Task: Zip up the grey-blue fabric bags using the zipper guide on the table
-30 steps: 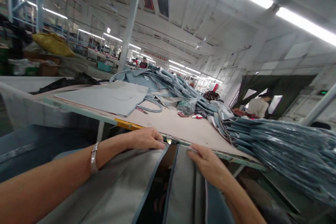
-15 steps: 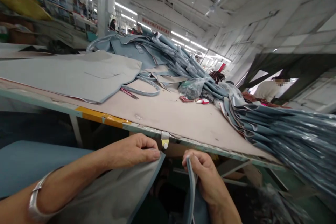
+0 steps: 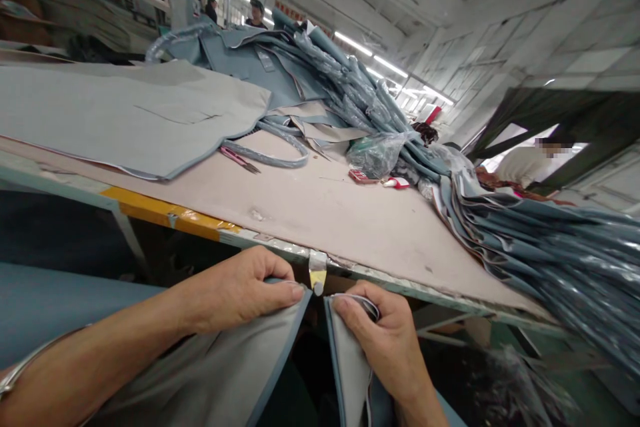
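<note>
My left hand (image 3: 240,290) grips the top corner of a grey fabric panel (image 3: 225,373) with a blue-piped edge, just below the table's front edge (image 3: 280,247). My right hand (image 3: 383,340) pinches the upper corner of a second grey panel (image 3: 347,363), held close beside the first with a narrow gap between them. A small metal clip (image 3: 317,273) hangs from the table edge right above the gap. A silver bangle (image 3: 15,373) sits on my left wrist.
On the table lie a flat grey panel (image 3: 125,113), blue straps (image 3: 270,157), red-handled scissors (image 3: 240,160), a plastic bag (image 3: 375,153) and a long stack of blue-grey pieces (image 3: 540,240). People stand at the far back (image 3: 256,13) and at the right (image 3: 525,163).
The view has dropped and moved closer to the table edge. My right hand has turned its panel flatter and brought its corner up beside the left panel's corner.
</note>
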`<state>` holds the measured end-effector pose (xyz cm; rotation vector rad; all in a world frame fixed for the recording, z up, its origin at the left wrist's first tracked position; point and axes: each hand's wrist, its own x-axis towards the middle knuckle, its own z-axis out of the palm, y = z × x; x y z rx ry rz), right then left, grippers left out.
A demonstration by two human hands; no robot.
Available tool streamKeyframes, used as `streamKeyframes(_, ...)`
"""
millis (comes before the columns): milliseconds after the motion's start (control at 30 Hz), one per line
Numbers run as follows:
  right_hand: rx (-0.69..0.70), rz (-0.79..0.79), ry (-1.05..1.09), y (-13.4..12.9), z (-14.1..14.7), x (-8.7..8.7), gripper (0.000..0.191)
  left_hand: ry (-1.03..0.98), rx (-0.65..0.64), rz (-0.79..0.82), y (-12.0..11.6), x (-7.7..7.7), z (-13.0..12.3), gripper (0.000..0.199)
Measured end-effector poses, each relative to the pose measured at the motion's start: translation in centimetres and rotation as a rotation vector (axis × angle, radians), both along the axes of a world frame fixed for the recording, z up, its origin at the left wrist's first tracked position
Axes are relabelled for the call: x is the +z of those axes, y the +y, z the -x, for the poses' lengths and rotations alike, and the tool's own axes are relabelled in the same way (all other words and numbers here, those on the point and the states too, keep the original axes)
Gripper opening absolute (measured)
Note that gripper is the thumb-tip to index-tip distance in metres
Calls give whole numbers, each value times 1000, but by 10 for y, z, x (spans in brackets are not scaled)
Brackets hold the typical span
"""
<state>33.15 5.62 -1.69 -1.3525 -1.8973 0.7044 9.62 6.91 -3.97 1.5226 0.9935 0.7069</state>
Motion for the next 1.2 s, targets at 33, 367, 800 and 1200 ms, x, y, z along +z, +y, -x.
streamKeyframes(33, 12, -5, 3, 1, -1, -1, 35, 1, -6, 5, 2, -1, 0, 39)
streamKeyframes(367, 36, -78, -16, 8, -2, -10, 33, 9, -11, 46, 7, -5, 1, 42)
streamKeyframes(800, 39, -133, -32, 7, 5, -4, 32, 18, -23, 68, 8, -5, -3, 42)
streamKeyframes(1200, 21, -71, -21, 12, 6, -5, 32, 23, 13, 37, 9, -2, -6, 43)
